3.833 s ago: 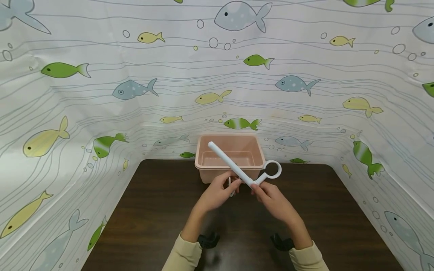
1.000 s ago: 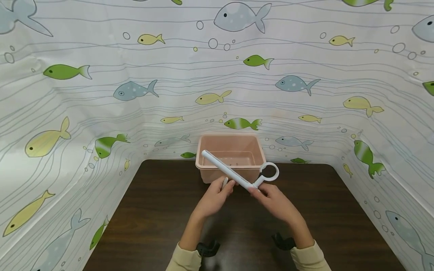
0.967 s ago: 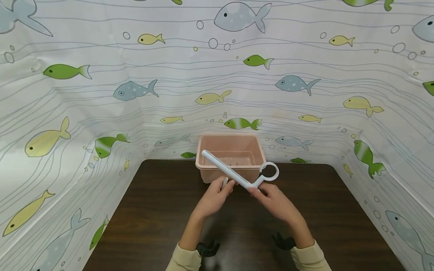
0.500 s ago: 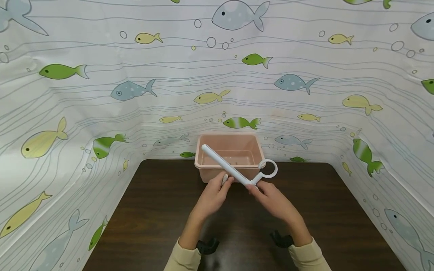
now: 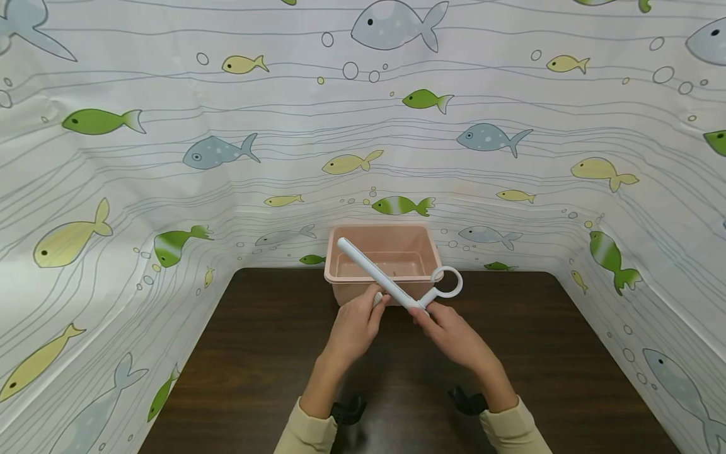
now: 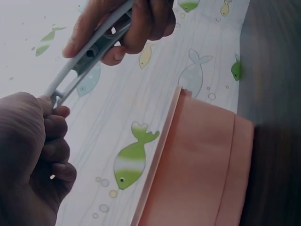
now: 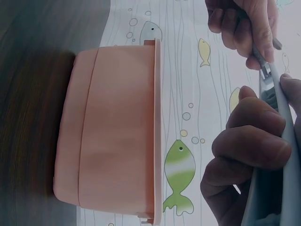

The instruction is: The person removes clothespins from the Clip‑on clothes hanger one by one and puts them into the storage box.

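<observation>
In the head view, a white plastic hanger [image 5: 371,268] with a long bar and a ring-like hook slants up over the bin's front. My right hand [image 5: 454,334] grips it where bar and hook's neck meet. My left hand [image 5: 354,325], to the left and just under the bar, pinches a pale end. In the left wrist view, the hollow, slotted underside of a hanger bar [image 6: 89,54] runs between both hands, its far end in my left fingertips. A thin dark piece [image 7: 277,44] pokes out past my left hand in the right wrist view; its kind is unclear.
A pink plastic bin [image 5: 354,293] stands on the dark wooden table [image 5: 255,353] just beyond the hands; small specks lie inside it. Behind and at both sides rises a white sheet [image 5: 306,101] printed with fish. Black camera mounts [image 5: 348,411] sit at the wrists.
Since one second ago the bar's tip has risen slightly and the bar has rolled, so its groove no longer shows. Compared with the oldest frame, my left hand sits slightly farther left.
</observation>
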